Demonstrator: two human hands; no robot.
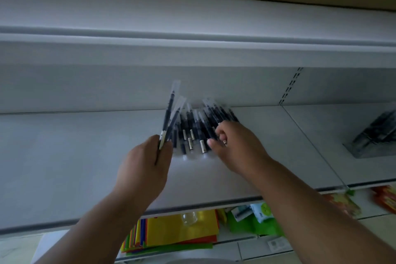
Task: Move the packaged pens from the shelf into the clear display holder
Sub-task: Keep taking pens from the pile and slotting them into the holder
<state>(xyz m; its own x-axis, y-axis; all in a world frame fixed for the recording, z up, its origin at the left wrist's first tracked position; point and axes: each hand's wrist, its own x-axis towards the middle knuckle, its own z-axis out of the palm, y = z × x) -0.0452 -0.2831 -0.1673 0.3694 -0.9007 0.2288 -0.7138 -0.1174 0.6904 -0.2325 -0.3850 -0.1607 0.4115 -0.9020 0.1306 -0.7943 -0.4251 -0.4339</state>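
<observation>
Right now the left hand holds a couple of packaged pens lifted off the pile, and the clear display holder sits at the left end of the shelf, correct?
Not quite. The left hand does hold packaged pens, but the head view shows the clear display holder at the shelf's right end, not the left.

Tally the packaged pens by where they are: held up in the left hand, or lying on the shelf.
Pens held in the left hand: 2
Pens in the pile on the shelf: about 10, blurred and overlapping
Total: about 12
</observation>
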